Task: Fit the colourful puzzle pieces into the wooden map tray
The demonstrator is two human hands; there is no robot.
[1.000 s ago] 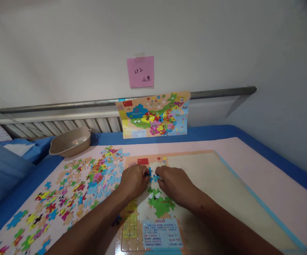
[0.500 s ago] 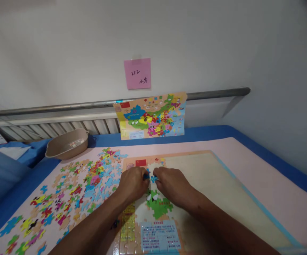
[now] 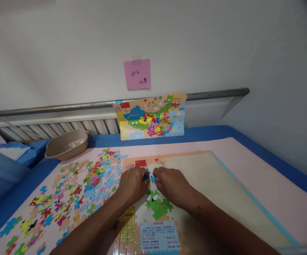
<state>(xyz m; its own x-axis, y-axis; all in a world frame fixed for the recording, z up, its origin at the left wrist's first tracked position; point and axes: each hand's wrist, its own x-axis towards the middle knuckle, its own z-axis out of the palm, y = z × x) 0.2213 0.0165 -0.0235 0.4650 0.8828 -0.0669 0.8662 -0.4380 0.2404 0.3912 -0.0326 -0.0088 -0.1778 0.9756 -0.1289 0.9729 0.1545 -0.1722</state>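
Note:
Both hands are close together over the upper left part of a puzzle board (image 3: 209, 191). My left hand (image 3: 134, 182) is closed on a blue puzzle piece (image 3: 146, 175), most of it hidden by the fingers. My right hand (image 3: 170, 184) pinches another blue puzzle piece (image 3: 153, 179) with light markings; a narrow gap separates the two. Just below them lies a joined green section (image 3: 160, 209) with white birds. Further down, a light-blue text panel (image 3: 160, 235) is fitted together, beside a yellow strip (image 3: 128, 225) along the left.
Loose puzzle pieces (image 3: 60, 203) spread over the pink sheet on the left. Behind them stands a beige basin (image 3: 67, 144) with a few pieces inside. A printed map picture (image 3: 153, 118) leans at the back below a metal rail (image 3: 217, 93). A pink note (image 3: 137, 74) is on the wall.
The right hand's piece has shifted very slightly left toward the left hand's piece. Otherwise both hands keep nearly the same place and grip.

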